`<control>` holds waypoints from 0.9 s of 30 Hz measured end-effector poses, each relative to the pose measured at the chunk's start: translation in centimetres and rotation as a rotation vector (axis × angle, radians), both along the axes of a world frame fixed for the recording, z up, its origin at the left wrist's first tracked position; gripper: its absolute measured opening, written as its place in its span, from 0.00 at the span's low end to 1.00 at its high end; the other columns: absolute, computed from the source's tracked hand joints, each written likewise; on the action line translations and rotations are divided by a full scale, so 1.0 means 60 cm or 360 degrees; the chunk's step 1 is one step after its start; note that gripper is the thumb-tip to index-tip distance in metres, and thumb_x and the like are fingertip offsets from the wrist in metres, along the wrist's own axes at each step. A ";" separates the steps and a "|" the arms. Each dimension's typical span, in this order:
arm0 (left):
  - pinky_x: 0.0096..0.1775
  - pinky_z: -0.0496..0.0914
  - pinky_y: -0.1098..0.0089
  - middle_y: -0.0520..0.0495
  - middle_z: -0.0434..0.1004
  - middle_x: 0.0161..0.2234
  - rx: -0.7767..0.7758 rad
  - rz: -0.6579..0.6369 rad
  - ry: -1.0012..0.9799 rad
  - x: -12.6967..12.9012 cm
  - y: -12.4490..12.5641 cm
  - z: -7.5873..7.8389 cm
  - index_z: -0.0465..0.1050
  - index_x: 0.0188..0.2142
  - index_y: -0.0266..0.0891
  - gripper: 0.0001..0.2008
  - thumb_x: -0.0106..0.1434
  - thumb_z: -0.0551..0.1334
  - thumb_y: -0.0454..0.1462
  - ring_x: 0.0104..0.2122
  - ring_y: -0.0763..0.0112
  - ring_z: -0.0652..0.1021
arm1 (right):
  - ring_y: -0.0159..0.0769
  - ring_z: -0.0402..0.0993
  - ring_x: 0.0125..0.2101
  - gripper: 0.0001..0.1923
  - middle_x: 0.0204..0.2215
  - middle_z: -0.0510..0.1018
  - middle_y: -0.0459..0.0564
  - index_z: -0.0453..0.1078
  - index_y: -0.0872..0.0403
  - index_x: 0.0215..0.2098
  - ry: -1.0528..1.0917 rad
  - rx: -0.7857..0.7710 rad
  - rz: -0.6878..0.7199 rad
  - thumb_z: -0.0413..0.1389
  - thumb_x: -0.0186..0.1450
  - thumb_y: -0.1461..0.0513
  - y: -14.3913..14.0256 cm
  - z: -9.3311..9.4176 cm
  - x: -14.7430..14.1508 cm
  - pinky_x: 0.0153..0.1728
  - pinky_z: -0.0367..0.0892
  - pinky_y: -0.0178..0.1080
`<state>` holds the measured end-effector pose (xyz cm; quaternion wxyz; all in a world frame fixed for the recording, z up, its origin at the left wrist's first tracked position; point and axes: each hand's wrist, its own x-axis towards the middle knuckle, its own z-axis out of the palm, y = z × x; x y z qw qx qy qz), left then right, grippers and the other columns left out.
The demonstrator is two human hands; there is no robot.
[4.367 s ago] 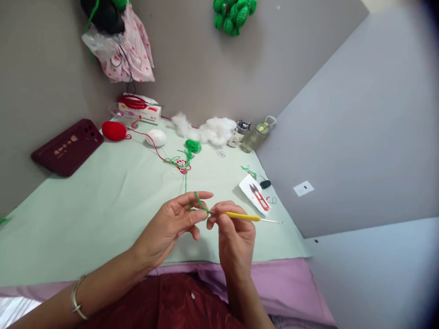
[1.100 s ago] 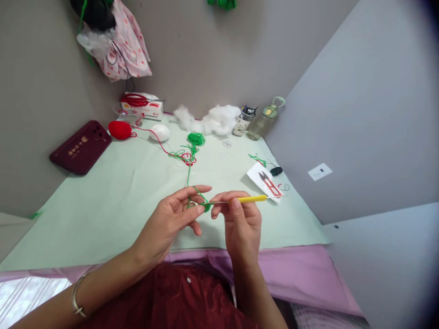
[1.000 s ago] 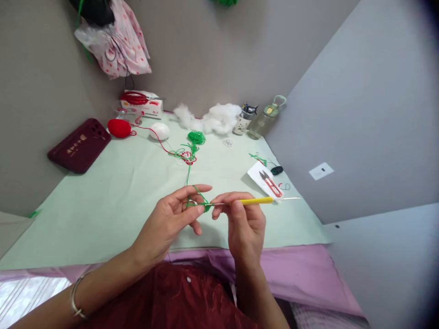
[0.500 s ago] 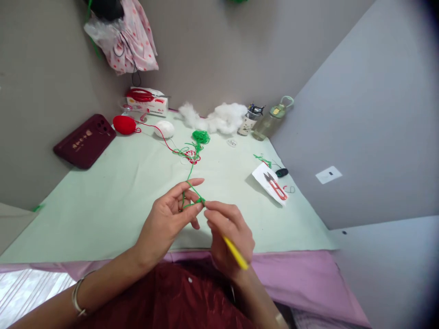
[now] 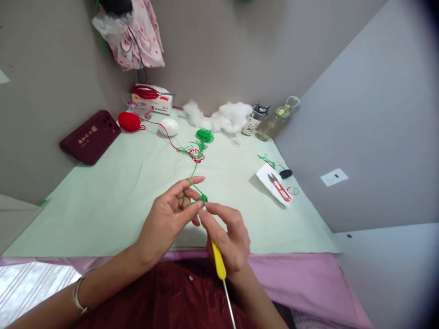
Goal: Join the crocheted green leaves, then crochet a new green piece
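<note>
Between thumb and fingertips, my left hand [image 5: 168,212] pinches a small green crochet piece [image 5: 203,198]. Green yarn [image 5: 196,185] passes over its raised index finger and runs back to a loose green yarn bundle [image 5: 205,135] on the table. My right hand [image 5: 229,235] grips a crochet hook [image 5: 218,260] with a yellow handle; its thin metal tip meets the green piece, and a metal shaft also sticks out of the handle's lower end. A red-and-white crocheted piece [image 5: 196,155] lies beyond my hands, partly under green strands.
Left on the pale cloth are a dark red phone [image 5: 91,137], a red yarn ball [image 5: 129,122] and a white ball [image 5: 168,127]. White stuffing [image 5: 231,117], a pen cup [image 5: 253,122] and a bottle [image 5: 277,122] stand along the back. Orange thread snips [image 5: 279,187] lie right.
The crochet hook has turned in my right hand, so its yellow handle points more steeply down and the rear metal shaft now shows. My left hand keeps its pinch; the view has shifted slightly.
</note>
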<state>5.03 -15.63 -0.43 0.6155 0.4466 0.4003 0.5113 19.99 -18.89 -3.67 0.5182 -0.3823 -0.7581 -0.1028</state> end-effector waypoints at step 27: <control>0.20 0.65 0.81 0.55 0.70 0.30 -0.0346 -0.0268 -0.0494 -0.013 0.006 0.001 0.82 0.52 0.41 0.20 0.59 0.74 0.37 0.21 0.83 0.63 | 0.32 0.75 0.27 0.09 0.31 0.78 0.47 0.77 0.51 0.40 0.1165 -0.0678 0.0420 0.54 0.73 0.65 0.023 0.029 -0.001 0.30 0.73 0.39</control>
